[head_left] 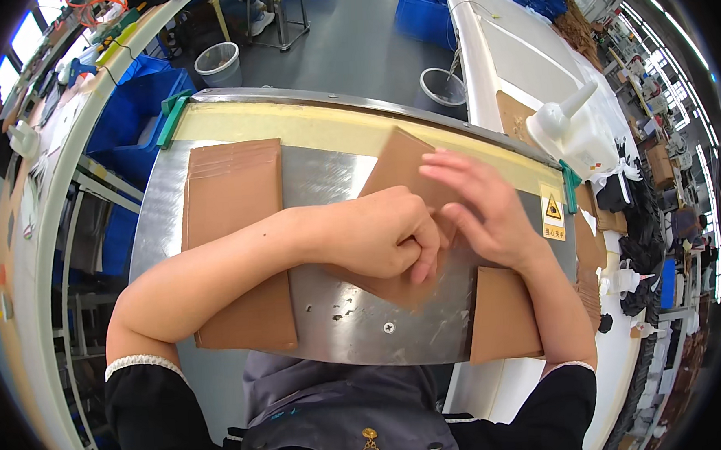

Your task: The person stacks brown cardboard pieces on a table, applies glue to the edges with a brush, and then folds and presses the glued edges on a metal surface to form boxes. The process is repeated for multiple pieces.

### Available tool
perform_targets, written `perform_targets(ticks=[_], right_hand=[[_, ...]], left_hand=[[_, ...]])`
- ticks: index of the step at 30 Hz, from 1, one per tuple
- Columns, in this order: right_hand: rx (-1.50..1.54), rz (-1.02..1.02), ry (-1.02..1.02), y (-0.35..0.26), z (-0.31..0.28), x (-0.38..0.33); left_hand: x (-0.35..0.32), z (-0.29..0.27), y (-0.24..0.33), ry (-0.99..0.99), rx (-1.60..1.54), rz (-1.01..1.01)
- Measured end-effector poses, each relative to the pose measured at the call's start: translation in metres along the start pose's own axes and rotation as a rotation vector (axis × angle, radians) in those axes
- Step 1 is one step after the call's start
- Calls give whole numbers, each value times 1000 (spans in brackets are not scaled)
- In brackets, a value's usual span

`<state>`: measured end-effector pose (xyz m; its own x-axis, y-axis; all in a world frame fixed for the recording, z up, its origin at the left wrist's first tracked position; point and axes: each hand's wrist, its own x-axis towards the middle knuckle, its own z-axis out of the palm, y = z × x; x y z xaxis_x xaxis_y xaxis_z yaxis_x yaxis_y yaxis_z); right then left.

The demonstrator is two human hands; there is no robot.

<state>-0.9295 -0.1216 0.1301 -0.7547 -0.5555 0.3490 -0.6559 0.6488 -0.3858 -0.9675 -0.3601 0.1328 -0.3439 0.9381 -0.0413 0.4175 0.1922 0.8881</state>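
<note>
A brown leather-like sheet (398, 164) lies at a slant over the middle of the metal worktop (341, 320), its lower part smeared by motion. Across it reaches my left hand (381, 234), fingers curled into a loose fist; whatever they grip is hidden beneath. My right hand (486, 202) is over the sheet's right side, its fingers apart and slightly blurred, with the thumb near my left knuckles. To the left, partly under my left forearm, rests a stack of brown pieces (232, 183) with stepped far edges. Another brown piece (500, 315) lies beside my right forearm.
Yellow tape (306, 128) runs along the worktop's far edge, with green clamps (174, 121) at its ends. A warning sticker (553, 212) is at the right. Beyond stand a white squeeze bottle (572, 132), blue bins (139, 114) and a waste bin (218, 65).
</note>
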Motion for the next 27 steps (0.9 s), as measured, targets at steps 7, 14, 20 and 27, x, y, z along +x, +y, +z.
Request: perform_targets(ticks=[7,14,20,27], right_hand=[[-271,-18,60,16,4,-5],[-346,3,109,22,4,-9],[-332,91,131,24,5,-9],[-328,147,117,25,7,-8]], left_hand=[[1,5,-15,569,844,97],[-4,15,-11,620,956,-206],[0,-1,-26,698,952,-69],[-4,6,-28,668,959,-127]])
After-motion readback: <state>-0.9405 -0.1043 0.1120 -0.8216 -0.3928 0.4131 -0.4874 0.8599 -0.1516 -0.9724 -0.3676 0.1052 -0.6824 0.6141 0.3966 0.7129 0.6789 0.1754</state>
